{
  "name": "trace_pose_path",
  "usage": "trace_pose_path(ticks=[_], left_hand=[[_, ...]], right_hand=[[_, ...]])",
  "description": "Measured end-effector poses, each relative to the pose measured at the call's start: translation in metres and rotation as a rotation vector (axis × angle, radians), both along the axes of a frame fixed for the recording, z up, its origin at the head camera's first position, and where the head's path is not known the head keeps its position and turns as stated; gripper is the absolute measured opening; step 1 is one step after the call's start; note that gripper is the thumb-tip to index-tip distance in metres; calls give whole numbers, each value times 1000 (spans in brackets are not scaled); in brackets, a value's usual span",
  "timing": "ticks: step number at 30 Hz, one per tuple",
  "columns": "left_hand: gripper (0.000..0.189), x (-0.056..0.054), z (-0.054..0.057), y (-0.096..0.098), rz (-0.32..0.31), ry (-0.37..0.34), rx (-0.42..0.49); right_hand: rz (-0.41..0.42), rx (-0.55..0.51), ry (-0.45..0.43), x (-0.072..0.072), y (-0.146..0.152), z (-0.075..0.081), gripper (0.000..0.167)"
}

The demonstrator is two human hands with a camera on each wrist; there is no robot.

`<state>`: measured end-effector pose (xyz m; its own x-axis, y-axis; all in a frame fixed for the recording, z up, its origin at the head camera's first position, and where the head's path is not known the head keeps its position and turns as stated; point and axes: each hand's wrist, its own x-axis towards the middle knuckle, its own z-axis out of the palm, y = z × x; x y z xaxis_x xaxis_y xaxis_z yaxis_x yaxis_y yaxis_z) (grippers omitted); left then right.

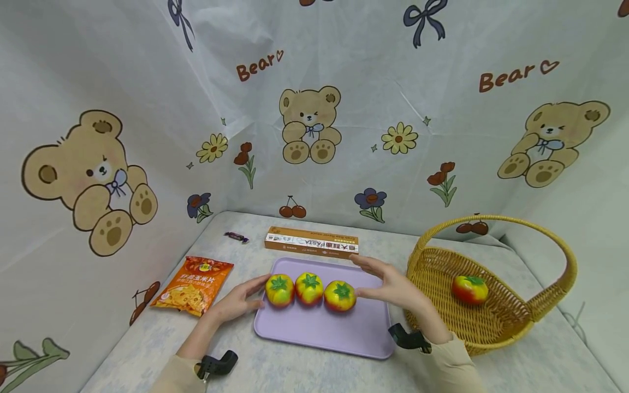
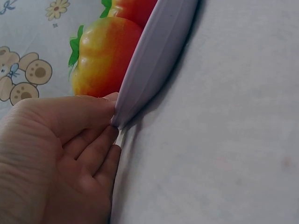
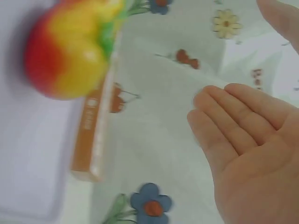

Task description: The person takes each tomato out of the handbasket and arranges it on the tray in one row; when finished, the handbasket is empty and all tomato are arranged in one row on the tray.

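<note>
On a lilac tray (image 1: 324, 330), three red-and-yellow fruits with green leafy tops stand in a row: a left fruit (image 1: 279, 290), a middle fruit (image 1: 309, 289) and a right fruit (image 1: 339, 296). My left hand (image 1: 235, 303) is at the tray's left rim, fingers and thumb reaching toward the left fruit. In the left wrist view its fingertips meet the tray rim (image 2: 156, 60), which partly hides them; contact with the fruit is unclear. Over the tray's right side, my right hand (image 1: 395, 286) has its fingers extended, thumb near the right fruit. Its palm (image 3: 259, 182) holds nothing.
A wicker basket (image 1: 429, 278) with a tall handle stands at the right, a similar fruit (image 1: 470, 290) inside. Behind the tray lies a pasta box (image 1: 312, 242). An orange snack bag (image 1: 194, 285) and a small wrapped candy (image 1: 237, 237) lie at the left.
</note>
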<state>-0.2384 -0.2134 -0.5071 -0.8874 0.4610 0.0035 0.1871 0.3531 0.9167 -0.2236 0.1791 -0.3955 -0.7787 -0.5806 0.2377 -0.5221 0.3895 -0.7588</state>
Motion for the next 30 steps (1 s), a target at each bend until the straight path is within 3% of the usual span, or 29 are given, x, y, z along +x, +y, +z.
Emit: trace_pose_path(ticks=[9,16,21,25,30], left_hand=[[65,1,2,0,-25,21,14],[66,1,3,-1,-40,27,21],[66,0,1,-2,-28,24,6],[67,1,2,-2,-33,24,6],[67,1,2,-1,-29,42,-16]], right_hand=[[20,-78,67,15,31,29,67],[-62,-110,105,24,64,41,66],[-122,-161,80,35,95,46,63],[-191,-171,58,42,121,45,61],[-318,-132,36,40,150,39,59]])
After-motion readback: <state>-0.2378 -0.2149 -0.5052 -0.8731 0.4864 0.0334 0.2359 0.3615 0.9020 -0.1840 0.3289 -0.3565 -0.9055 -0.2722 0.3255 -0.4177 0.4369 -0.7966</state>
